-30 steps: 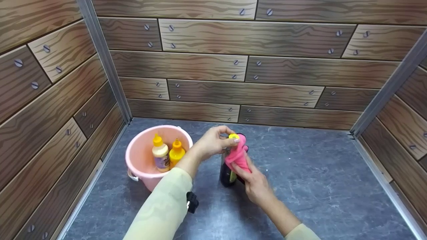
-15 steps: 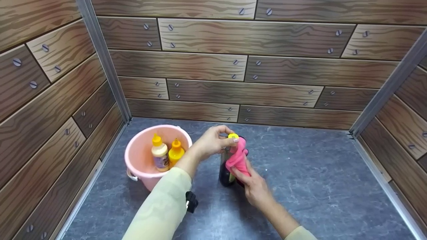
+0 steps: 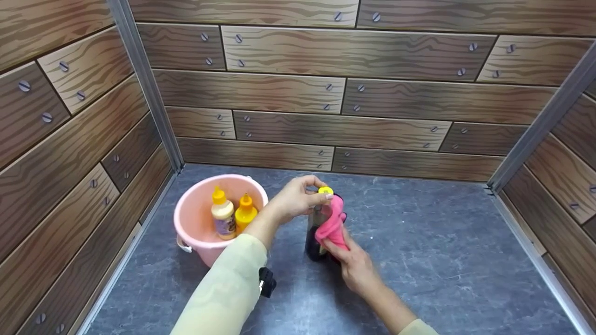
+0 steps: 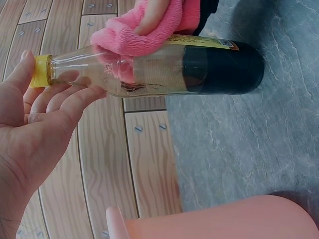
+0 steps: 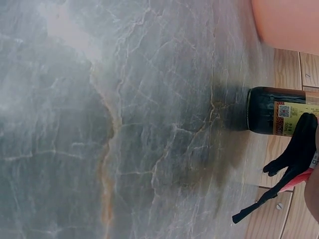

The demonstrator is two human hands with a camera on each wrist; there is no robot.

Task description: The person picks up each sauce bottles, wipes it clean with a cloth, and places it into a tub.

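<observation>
A clear glass bottle (image 3: 314, 243) with dark liquid in its lower part stands upright on the grey surface. Its yellow cap (image 4: 42, 71) is pinched between the thumb and fingers of my left hand (image 3: 296, 200), whose other fingers lie by the neck in the left wrist view. My right hand (image 3: 359, 267) grips a pink fluffy cloth (image 3: 331, 225) and presses it on the bottle's right side. Black strips (image 5: 294, 154) hang from the cloth in the right wrist view. A yellow label (image 5: 294, 117) shows low on the bottle; the cloth hides part of the glass.
Left of the bottle stands a pink bucket (image 3: 186, 218). Inside it are a cream squeeze bottle (image 3: 224, 217) and a yellow squeeze bottle (image 3: 246, 215), both with orange-yellow tops. Wood-patterned walls (image 3: 279, 93) enclose the surface at the back and sides.
My right hand and the pink cloth have slid slightly down the bottle's side. My left hand stays at the cap, and the bucket has not moved.
</observation>
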